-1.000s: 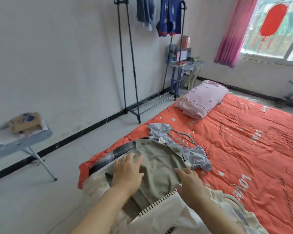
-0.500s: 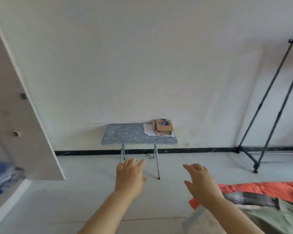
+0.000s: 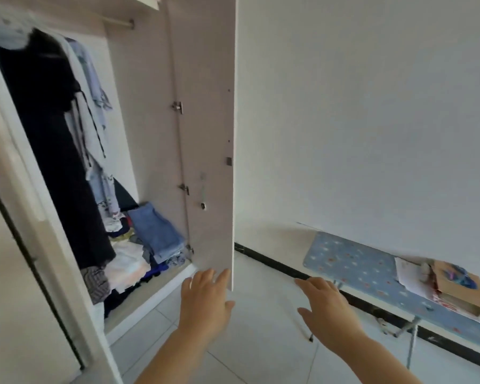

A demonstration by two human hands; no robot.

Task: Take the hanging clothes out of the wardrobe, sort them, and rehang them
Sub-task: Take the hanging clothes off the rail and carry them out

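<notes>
The wardrobe (image 3: pixel 139 112) stands open at the left, its door (image 3: pixel 205 134) swung out toward me. Inside, a long black garment (image 3: pixel 47 139) and pale blue and white clothes (image 3: pixel 94 106) hang from the rail (image 3: pixel 119 22). Folded jeans (image 3: pixel 157 234) and a heap of loose clothes (image 3: pixel 125 261) lie on the wardrobe floor. My left hand (image 3: pixel 205 303) is stretched forward with straight fingers just below the door's bottom edge, holding nothing. My right hand (image 3: pixel 324 309) reaches forward to the right of the door, fingers spread, also holding nothing.
A blue patterned folding table (image 3: pixel 355 267) stands against the white wall at the right, with papers (image 3: pixel 408 275) and a cardboard box (image 3: pixel 457 286) on it. A black skirting strip runs along the wall. The pale tiled floor (image 3: pixel 261 342) lies under my hands.
My view has swung left from the bed and its pile of clothes, past the small table, to the open wardrobe. Both hands left the clothes and now reach forward holding nothing.
</notes>
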